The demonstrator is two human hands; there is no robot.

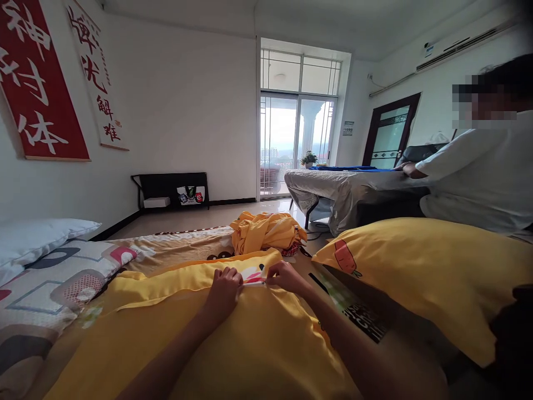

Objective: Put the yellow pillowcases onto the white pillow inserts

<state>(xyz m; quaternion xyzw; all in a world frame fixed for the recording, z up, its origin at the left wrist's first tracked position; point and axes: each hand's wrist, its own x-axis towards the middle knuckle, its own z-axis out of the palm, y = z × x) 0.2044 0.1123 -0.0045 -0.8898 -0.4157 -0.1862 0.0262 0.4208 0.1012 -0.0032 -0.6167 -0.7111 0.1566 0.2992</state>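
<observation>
Observation: two-handed edge handling

We noted a broad, smooth yellow cloth cover point(258, 339) spread across the foreground, hiding most of what it lay on. A raised fold ran crosswise over it, with a small pink-and-white patch point(253, 275) showing between the hands.

Left hand point(222, 289): fingers curled down over the fold, just left of the patch. Their tips were hidden, so we could not tell whether they were clamped. Right hand point(286, 276): thumb and fingers together, apparently clamped on the cover's edge at the patch's right end.

Beyond lay a crumpled orange-yellow cloth heap point(266, 233); to the right, a plump yellow cushion with a carrot print point(416, 255), apart from both hands.

Technique, our judgement: the step in hand looked like aligning the edge. It seemed best to anchor the fold with the left, keep the right pinch small and close to the edge, and hold the stretch between them even. Pulling one side harder would probably have puckered the thin, slippery-looking fabric.
</observation>
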